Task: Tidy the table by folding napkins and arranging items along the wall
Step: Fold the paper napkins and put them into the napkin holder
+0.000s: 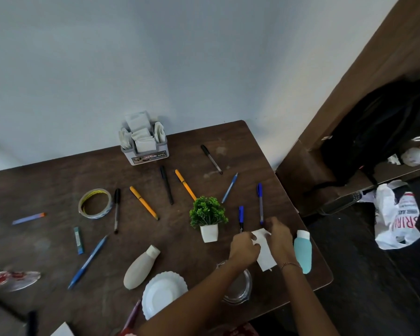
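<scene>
A white napkin lies on the dark wooden table near its right edge. My left hand pinches its left edge and my right hand pinches its far right corner. A grey napkin holder stuffed with folded napkins stands against the wall. Several pens lie scattered, among them a yellow pen, a black pen and a blue pen. A small potted plant stands left of my hands.
A teal bottle lies right of my right hand. A beige bottle, a white plate, a glass bowl and a tape roll sit on the table. A shelf with a black bag stands right.
</scene>
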The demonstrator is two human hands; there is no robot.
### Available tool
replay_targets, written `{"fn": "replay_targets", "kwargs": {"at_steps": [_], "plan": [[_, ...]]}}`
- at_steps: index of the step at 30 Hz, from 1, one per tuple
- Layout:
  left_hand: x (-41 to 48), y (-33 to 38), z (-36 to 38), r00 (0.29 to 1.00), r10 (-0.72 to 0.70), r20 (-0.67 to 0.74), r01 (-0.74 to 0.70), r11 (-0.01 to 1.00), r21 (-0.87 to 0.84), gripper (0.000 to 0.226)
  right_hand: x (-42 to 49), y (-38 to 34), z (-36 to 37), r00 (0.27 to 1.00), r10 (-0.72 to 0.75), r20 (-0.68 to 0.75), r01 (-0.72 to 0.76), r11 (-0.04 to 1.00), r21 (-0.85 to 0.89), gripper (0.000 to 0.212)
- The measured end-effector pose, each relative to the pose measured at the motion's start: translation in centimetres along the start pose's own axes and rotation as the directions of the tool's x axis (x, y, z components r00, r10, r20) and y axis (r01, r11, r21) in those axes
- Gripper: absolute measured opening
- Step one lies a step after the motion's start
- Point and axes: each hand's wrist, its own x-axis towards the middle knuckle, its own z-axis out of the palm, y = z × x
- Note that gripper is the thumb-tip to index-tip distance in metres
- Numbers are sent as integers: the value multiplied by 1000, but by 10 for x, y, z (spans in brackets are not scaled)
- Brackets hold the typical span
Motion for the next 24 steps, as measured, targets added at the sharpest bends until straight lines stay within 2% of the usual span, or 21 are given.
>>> {"fn": "replay_targets", "kwargs": {"at_steps": [4,7,9,12,14,16,19,20,22,24], "plan": [[1,3,-10,999,22,-35,-23,1000,-10,30,2,-7,-17,999,-4,51,3,1000,18,23],[-2,7,-25,988,56,-142,-63,997,-45,30,5,-17,-32,997,-11,81,9,1000,29,28],[-6,9,-39,973,67,-221,-86,993,-78,26,4,-25,-44,991,-32,129,19,995,102,29],[-16,10,-60,945,38,-324,-127,957,-259,24,1,-45,-64,978,-93,186,50,974,223,28],[-25,14,-73,949,-24,-315,-117,900,-420,25,-4,-64,-76,969,-122,216,53,953,300,29],[-34,19,-85,964,-134,-229,-38,785,-618,23,-9,-82,-87,953,-168,251,58,917,396,29],[-42,20,-102,975,-221,1,101,446,-889,36,-17,-109,-100,917,-244,314,27,827,561,27],[-46,18,-108,979,-193,67,129,325,-937,40,-19,-116,-102,907,-261,331,0,785,619,26],[-51,11,-121,985,-77,155,166,156,-974,41,-21,-130,-103,881,-291,373,-75,692,718,27],[-60,5,-134,985,20,170,168,84,-982,35,-22,-141,-102,862,-307,404,-149,609,779,29]]}}
